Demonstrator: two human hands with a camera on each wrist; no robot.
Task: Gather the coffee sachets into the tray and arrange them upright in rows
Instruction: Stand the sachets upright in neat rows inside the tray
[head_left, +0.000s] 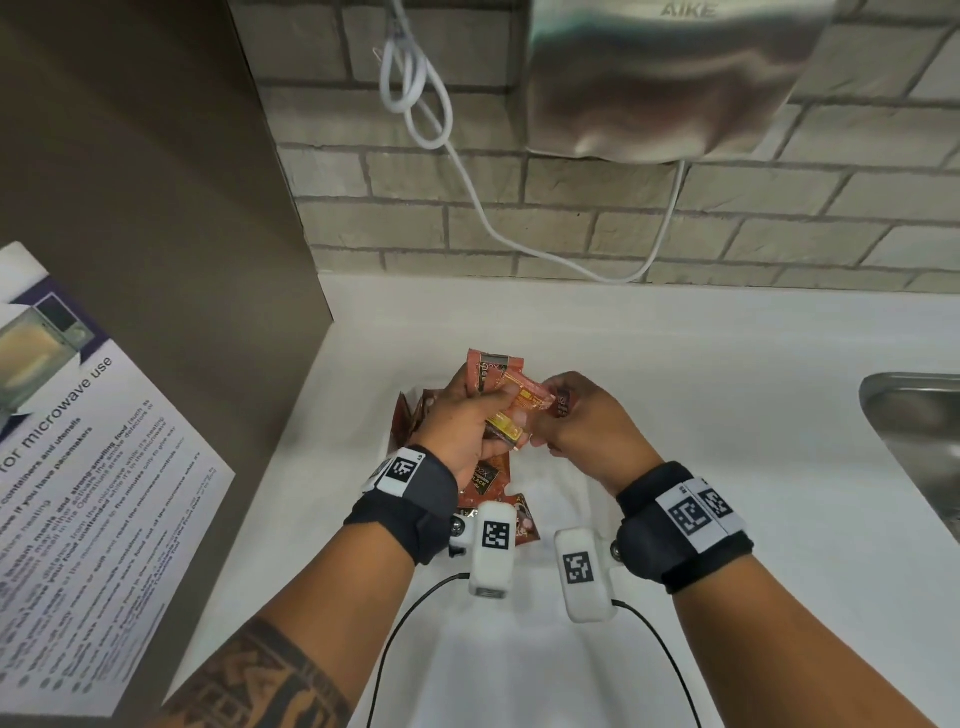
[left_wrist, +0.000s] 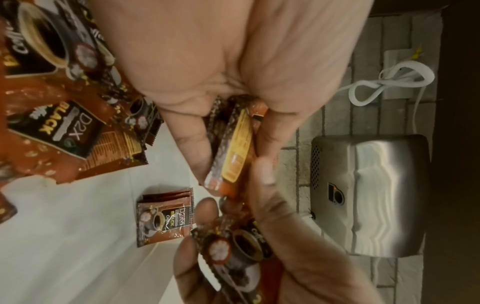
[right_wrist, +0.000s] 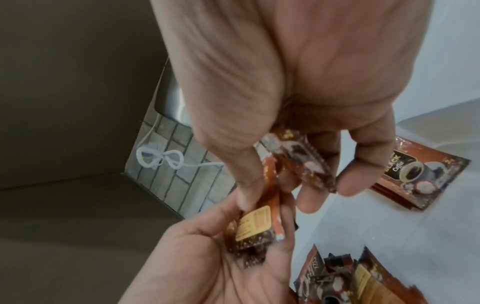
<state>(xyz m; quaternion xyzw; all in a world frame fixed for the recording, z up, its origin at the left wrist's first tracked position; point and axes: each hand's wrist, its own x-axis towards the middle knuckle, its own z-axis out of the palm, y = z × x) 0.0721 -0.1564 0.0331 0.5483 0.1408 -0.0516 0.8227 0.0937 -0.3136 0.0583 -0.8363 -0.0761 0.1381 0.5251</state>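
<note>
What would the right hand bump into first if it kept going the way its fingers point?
Most likely the left hand and the bunch of orange-brown foil coffee sachets it grips. The right hand points left at them, itself pinching a dark sachet. They look almost touching, though depth is unclear.

Shared pantry: microwave-use notice (head_left: 78, 452), steel sink (head_left: 914, 441), wall dryer (head_left: 670, 78).

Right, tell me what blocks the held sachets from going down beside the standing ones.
Nothing visible. Left hand and right hand hold the brown foil coffee sachets above open white surface; the upright stack stands apart.
</note>
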